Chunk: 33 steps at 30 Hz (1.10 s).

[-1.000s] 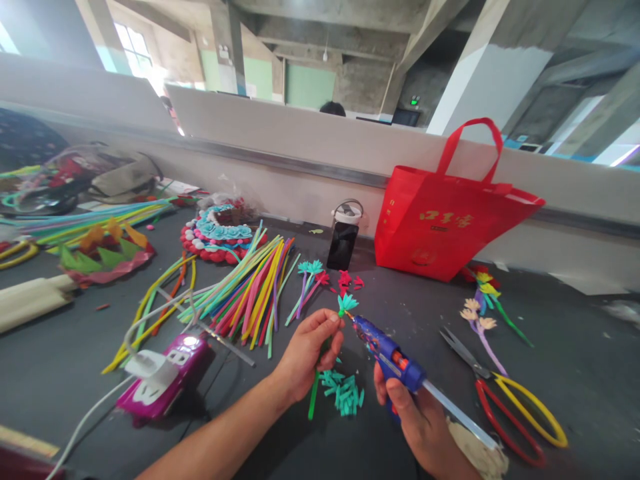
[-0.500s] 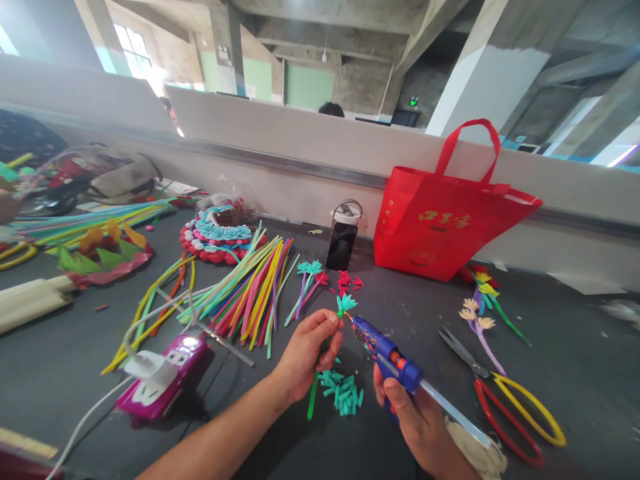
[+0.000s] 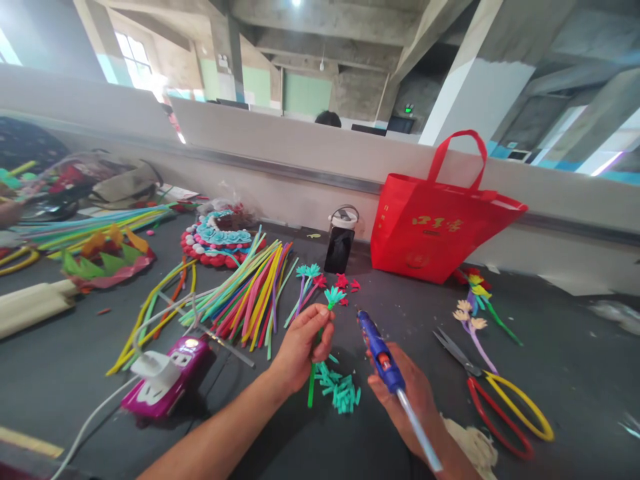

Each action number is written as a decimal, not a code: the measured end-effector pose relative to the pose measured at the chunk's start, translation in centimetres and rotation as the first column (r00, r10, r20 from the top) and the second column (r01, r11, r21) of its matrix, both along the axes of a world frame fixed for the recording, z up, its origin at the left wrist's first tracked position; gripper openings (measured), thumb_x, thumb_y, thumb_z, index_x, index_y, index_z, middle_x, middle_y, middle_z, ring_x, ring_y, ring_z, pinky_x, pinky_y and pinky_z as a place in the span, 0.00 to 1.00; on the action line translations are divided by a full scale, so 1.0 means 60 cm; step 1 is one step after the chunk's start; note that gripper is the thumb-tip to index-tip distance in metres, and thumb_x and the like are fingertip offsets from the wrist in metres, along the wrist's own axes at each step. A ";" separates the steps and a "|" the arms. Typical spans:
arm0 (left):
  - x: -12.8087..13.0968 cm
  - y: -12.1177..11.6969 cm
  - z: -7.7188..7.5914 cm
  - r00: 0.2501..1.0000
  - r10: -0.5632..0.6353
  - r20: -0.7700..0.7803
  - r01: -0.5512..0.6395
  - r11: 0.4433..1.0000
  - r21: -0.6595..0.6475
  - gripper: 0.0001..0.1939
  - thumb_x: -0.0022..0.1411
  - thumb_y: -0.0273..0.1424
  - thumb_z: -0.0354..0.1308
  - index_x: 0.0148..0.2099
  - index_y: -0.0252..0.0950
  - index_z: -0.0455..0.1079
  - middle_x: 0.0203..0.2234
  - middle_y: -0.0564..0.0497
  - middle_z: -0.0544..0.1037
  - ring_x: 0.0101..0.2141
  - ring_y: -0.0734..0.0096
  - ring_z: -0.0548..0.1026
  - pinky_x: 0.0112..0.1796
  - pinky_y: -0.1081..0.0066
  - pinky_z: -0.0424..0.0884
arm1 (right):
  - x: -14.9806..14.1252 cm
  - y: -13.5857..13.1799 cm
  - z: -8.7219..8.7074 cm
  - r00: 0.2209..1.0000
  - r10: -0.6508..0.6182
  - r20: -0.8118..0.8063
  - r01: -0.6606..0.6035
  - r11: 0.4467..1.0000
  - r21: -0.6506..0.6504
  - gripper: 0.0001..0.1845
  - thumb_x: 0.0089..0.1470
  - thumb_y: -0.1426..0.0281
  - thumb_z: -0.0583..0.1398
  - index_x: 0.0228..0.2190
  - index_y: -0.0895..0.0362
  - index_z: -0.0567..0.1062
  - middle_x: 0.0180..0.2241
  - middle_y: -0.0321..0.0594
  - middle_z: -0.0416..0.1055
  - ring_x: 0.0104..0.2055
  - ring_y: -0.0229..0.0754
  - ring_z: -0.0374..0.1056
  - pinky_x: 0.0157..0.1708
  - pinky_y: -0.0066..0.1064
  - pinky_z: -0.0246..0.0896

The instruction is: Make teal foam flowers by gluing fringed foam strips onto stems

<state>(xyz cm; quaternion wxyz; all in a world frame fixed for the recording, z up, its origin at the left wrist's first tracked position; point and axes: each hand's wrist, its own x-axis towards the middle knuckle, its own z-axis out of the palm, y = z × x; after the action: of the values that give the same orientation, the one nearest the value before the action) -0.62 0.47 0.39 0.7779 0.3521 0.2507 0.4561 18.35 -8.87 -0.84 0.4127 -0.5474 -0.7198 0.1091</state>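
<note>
Between the thumb and fingers of my left hand (image 3: 306, 343) is a teal pipe-cleaner flower (image 3: 333, 297), its green stem hanging below the fist. My right hand (image 3: 403, 393) grips a blue hot glue gun (image 3: 380, 353) with a clear glue stick (image 3: 419, 430) poking out of its back end. The gun's nozzle points up and away, apart from the flower. Under my left hand lies a pile of short teal pieces (image 3: 344, 392). Just beyond the flower are small red pieces (image 3: 341, 281) and finished teal flowers (image 3: 307, 271).
Loose pipe cleaners (image 3: 250, 293) fan out at centre left, behind a purple power strip (image 3: 167, 377) with a cable. Scissors (image 3: 477, 373) lie at right near more flowers (image 3: 470, 313). A red bag (image 3: 440, 227) and a phone (image 3: 339, 249) against a bottle stand by the partition.
The glue gun's nozzle has drawn away from the flower to the right, and the gun has turned more upright. My left hand still holds the flower, slightly further left.
</note>
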 end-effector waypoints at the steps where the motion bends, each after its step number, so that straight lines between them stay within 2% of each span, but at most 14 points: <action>1: -0.001 0.002 0.000 1.000 0.013 0.012 -0.013 1.000 -0.003 0.12 0.62 0.38 0.62 0.37 0.35 0.66 0.15 0.61 0.64 0.13 0.85 0.52 0.15 0.80 0.45 | 0.002 0.004 0.004 0.995 -0.047 0.082 0.046 0.999 0.017 0.11 0.61 0.60 0.58 0.41 0.54 0.70 0.35 0.42 0.74 0.35 0.46 0.73 0.35 0.34 0.69; 4: -0.005 0.007 0.003 0.997 0.053 0.048 -0.052 0.999 -0.015 0.13 0.59 0.38 0.64 0.37 0.36 0.65 0.16 0.61 0.64 0.13 0.85 0.53 0.15 0.81 0.46 | 0.011 0.015 0.005 0.936 -0.199 0.289 0.216 0.976 -0.027 0.09 0.56 0.63 0.61 0.36 0.53 0.67 0.34 0.41 0.70 0.37 0.48 0.71 0.37 0.37 0.66; 7: -0.009 0.010 0.006 0.994 0.074 0.081 -0.073 0.997 -0.016 0.14 0.57 0.38 0.65 0.36 0.36 0.65 0.16 0.62 0.64 0.13 0.85 0.54 0.16 0.80 0.46 | 0.022 0.022 -0.002 0.896 -0.214 0.388 0.308 0.931 -0.198 0.10 0.53 0.64 0.63 0.32 0.53 0.65 0.33 0.40 0.69 0.37 0.48 0.71 0.37 0.37 0.65; 11: -0.012 0.013 0.008 0.992 0.090 0.091 -0.089 0.996 -0.012 0.15 0.56 0.38 0.66 0.36 0.36 0.64 0.16 0.61 0.64 0.13 0.85 0.54 0.16 0.80 0.46 | 0.033 0.027 -0.007 0.888 -0.136 0.438 0.313 0.878 -0.363 0.09 0.53 0.65 0.61 0.30 0.53 0.66 0.33 0.40 0.70 0.37 0.47 0.71 0.38 0.35 0.62; 16: -0.013 0.013 0.008 0.992 0.091 0.089 -0.090 0.996 -0.015 0.15 0.56 0.38 0.66 0.36 0.36 0.64 0.16 0.62 0.64 0.13 0.86 0.53 0.16 0.80 0.46 | 0.049 0.020 0.000 0.852 -0.021 0.522 0.278 0.865 -0.418 0.08 0.51 0.65 0.62 0.31 0.55 0.70 0.36 0.43 0.73 0.42 0.49 0.70 0.42 0.36 0.61; 18: -0.013 0.013 0.007 0.992 0.090 0.086 -0.089 0.996 -0.017 0.15 0.56 0.38 0.66 0.36 0.36 0.64 0.16 0.62 0.64 0.13 0.86 0.53 0.15 0.80 0.45 | 0.056 0.017 0.006 0.845 0.006 0.535 0.273 0.856 -0.440 0.11 0.49 0.63 0.64 0.35 0.56 0.74 0.38 0.44 0.74 0.43 0.51 0.70 0.44 0.38 0.61; 20: -0.013 0.013 0.005 0.992 0.092 0.082 -0.091 0.996 -0.019 0.16 0.56 0.39 0.66 0.36 0.36 0.64 0.16 0.62 0.64 0.13 0.86 0.53 0.15 0.80 0.45 | 0.058 0.019 0.015 0.849 -0.017 0.529 0.284 0.858 -0.428 0.13 0.52 0.63 0.63 0.39 0.56 0.75 0.40 0.45 0.75 0.45 0.52 0.71 0.47 0.39 0.61; 23: -0.012 0.015 0.002 0.992 0.101 0.074 -0.100 0.995 -0.020 0.17 0.55 0.40 0.67 0.36 0.36 0.64 0.16 0.62 0.64 0.13 0.85 0.54 0.15 0.80 0.45 | 0.037 0.036 0.031 0.861 -0.066 0.504 0.276 0.894 -0.354 0.12 0.61 0.65 0.56 0.43 0.55 0.76 0.44 0.46 0.75 0.48 0.49 0.71 0.48 0.37 0.61; 25: -0.012 0.017 0.000 0.992 0.108 0.066 -0.107 0.994 -0.019 0.17 0.55 0.40 0.67 0.37 0.36 0.64 0.16 0.62 0.64 0.13 0.85 0.54 0.15 0.80 0.45 | 0.009 0.052 0.037 0.870 -0.004 0.493 0.198 0.919 -0.342 0.12 0.64 0.68 0.54 0.42 0.55 0.76 0.44 0.44 0.75 0.48 0.46 0.72 0.47 0.33 0.62; 28: -0.013 0.018 -0.002 0.991 0.123 0.052 -0.123 0.992 -0.012 0.18 0.55 0.41 0.67 0.37 0.36 0.64 0.16 0.62 0.63 0.13 0.85 0.53 0.15 0.80 0.45 | -0.038 0.076 0.034 0.862 0.121 0.492 0.087 0.921 -0.379 0.07 0.58 0.70 0.59 0.37 0.53 0.79 0.39 0.39 0.78 0.44 0.42 0.73 0.43 0.29 0.61; 30: -0.015 0.018 -0.003 0.990 0.138 0.043 -0.138 0.990 -0.004 0.19 0.55 0.42 0.67 0.37 0.37 0.63 0.16 0.63 0.63 0.13 0.85 0.53 0.16 0.79 0.46 | -0.061 0.087 0.024 0.845 0.154 0.511 0.063 0.922 -0.382 0.06 0.55 0.72 0.61 0.33 0.53 0.80 0.36 0.40 0.79 0.44 0.45 0.73 0.44 0.32 0.60; 33: -0.016 0.017 -0.003 0.989 0.146 0.017 -0.146 0.989 -0.001 0.20 0.54 0.44 0.67 0.37 0.37 0.63 0.16 0.63 0.63 0.13 0.85 0.52 0.16 0.79 0.45 | -0.081 0.099 0.007 0.833 0.156 0.531 0.060 0.928 -0.367 0.09 0.52 0.77 0.59 0.29 0.55 0.80 0.35 0.44 0.80 0.43 0.49 0.74 0.45 0.36 0.59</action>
<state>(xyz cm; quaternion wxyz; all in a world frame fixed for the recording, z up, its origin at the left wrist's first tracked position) -1.59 1.48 0.22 0.7446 0.3291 0.2692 0.5146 13.51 -2.96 -0.41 0.0745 -0.6044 -0.7880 0.0906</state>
